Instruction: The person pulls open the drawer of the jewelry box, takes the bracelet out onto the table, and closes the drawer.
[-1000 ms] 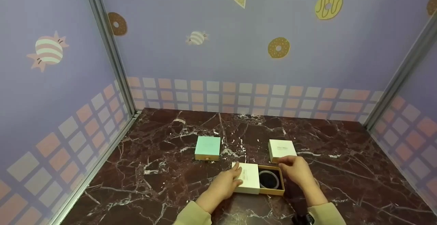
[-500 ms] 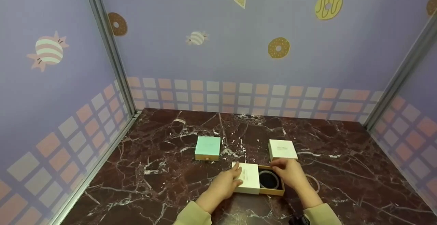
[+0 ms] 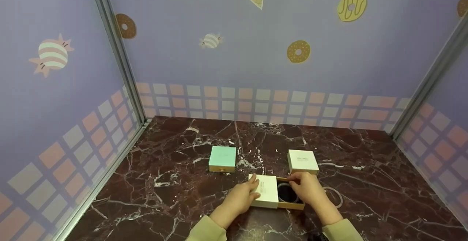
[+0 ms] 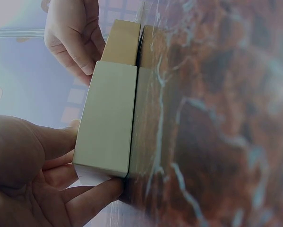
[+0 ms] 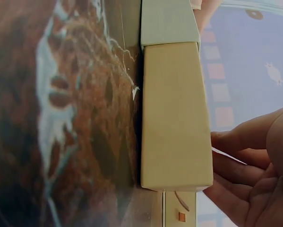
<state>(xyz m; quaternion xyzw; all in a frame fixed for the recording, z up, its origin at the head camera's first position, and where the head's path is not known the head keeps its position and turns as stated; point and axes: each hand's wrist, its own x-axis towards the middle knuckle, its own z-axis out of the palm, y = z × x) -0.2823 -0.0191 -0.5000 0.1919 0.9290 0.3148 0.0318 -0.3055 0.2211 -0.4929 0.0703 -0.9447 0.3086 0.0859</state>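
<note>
My left hand (image 3: 239, 197) grips the cream sleeve (image 3: 267, 189) of a slide-out jewelry box, thumb and fingers around its left end. The tan drawer (image 3: 290, 206) sticks out to the right, lined in black. A pale bangle (image 3: 283, 185) lies in the drawer. Over the drawer's back right corner is my right hand (image 3: 309, 189), thumb and forefinger together at the bangle's edge. In the right wrist view its fingertips are hidden behind the drawer's wall (image 5: 176, 118), so I cannot tell whether they pinch the bangle. A second bangle (image 3: 341, 198) lies on the table beside my right wrist.
A mint-green box (image 3: 222, 157) stands behind and to the left. Close behind my right hand stands a closed cream box (image 3: 302, 159). The dark red marble table (image 3: 175, 204) meets patterned panels (image 3: 226, 61) at the back and sides.
My right hand has moved left from the drawer's right edge to over its inside, revealing more of the bangle on the table. The left hand and the box have stayed put.
</note>
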